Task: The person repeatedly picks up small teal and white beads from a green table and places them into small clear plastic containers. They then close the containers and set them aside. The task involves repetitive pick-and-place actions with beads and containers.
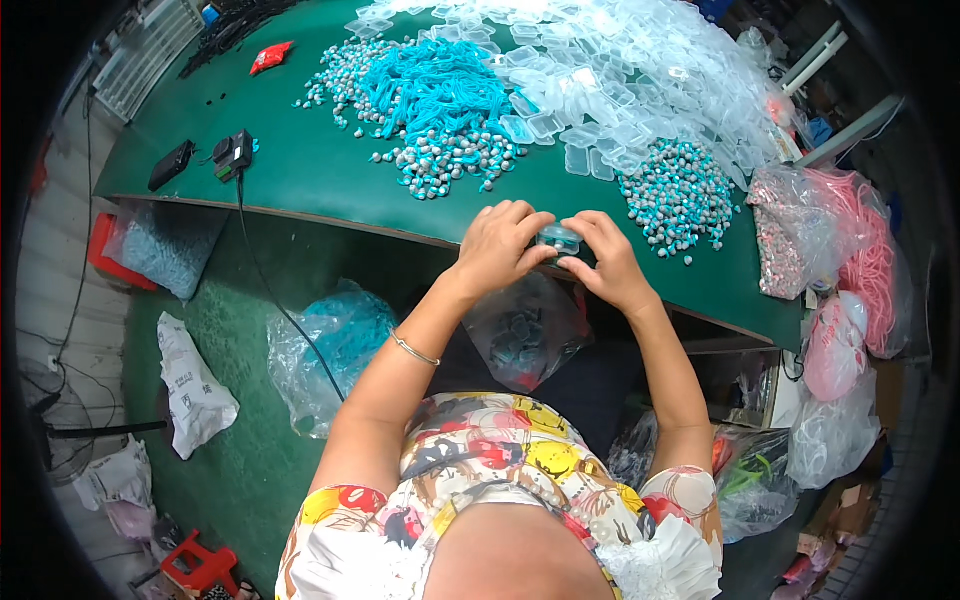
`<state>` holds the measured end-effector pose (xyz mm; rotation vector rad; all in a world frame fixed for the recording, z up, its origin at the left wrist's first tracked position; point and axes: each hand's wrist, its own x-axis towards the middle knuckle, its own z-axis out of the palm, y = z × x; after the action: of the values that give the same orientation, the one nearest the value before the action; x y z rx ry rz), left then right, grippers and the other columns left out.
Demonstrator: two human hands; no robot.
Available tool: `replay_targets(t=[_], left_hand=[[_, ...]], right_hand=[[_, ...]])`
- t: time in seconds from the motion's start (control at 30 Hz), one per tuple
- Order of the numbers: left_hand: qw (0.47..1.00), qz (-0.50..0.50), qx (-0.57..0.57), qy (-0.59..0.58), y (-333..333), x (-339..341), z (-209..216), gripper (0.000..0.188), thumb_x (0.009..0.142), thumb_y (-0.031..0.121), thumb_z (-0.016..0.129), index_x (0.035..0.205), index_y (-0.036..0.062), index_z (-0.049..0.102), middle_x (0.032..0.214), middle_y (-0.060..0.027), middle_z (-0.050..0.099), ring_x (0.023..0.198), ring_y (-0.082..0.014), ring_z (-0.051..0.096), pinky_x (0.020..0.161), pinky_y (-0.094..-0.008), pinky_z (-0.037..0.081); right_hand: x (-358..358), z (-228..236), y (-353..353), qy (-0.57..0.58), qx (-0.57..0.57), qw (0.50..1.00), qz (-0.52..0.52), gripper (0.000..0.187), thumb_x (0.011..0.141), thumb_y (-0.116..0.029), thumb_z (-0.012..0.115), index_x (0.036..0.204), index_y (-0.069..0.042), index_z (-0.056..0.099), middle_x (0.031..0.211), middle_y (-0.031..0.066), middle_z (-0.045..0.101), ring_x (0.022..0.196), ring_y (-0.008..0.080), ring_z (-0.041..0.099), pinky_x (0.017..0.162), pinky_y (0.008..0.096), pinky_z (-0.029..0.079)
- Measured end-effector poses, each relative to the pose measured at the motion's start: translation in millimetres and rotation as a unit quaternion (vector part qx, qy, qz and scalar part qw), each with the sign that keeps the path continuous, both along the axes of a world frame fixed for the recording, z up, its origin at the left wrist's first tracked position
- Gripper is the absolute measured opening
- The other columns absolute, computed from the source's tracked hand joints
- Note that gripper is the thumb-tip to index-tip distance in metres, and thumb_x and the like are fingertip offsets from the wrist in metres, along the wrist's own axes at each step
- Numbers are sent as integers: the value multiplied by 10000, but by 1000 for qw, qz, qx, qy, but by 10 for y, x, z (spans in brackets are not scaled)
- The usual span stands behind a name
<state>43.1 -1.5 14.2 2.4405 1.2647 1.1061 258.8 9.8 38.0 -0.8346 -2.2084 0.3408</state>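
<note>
We've got the clear box (560,240) pinched between left hand (497,246) and right hand (612,266), seemingly longest crosswise, neither nearer.

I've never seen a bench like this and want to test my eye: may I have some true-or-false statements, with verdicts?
1. The left hand and right hand both hold one small see-through box. True.
2. The bracelet is on the right wrist. False: it is on the left.
3. Turquoise cords lie heaped on the table. True.
4. The table is red. False: it is green.
5. Clear boxes are piled on the table. True.
</note>
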Motion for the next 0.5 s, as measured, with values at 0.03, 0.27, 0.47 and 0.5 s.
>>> replay_targets(t=[0.03, 0.27, 0.47, 0.5], left_hand=[[1000, 5, 7, -2, 4, 23, -9, 386, 821, 290, 746, 1137, 92, 648, 959, -80, 603, 923, -296, 586, 782, -415, 443], [998, -35, 13, -45, 32, -25, -95, 204, 890, 224, 687, 982, 45, 656, 868, -115, 584, 800, -327, 589, 700, -423, 468], [992, -47, -4, -118, 41, -77, -111, 153, 913, 176, 661, 918, 22, 655, 772, -121, 561, 694, -332, 572, 624, -429, 458], [991, -34, -9, -131, 41, -70, -104, 155, 910, 179, 664, 916, 24, 654, 773, -121, 563, 693, -333, 573, 627, -430, 458]], right_hand=[[6, -77, 3, 1, -4, 1000, -10, 298, 792, -62, 741, 1069, -16, 641, 1010, 156, 626, 922, 335, 626, 791, 397, 515], [-69, -177, -7, 29, -69, 997, -3, 209, 842, -91, 692, 1037, -24, 655, 916, 141, 588, 819, 331, 594, 717, 402, 491], [-188, -110, -22, 41, -124, 991, -2, 117, 870, -91, 669, 965, -22, 675, 839, 121, 591, 786, 304, 594, 682, 372, 479], [-183, -73, 28, 37, -150, 988, 14, 113, 881, -103, 663, 958, -22, 679, 838, 119, 602, 789, 305, 597, 691, 373, 481]])
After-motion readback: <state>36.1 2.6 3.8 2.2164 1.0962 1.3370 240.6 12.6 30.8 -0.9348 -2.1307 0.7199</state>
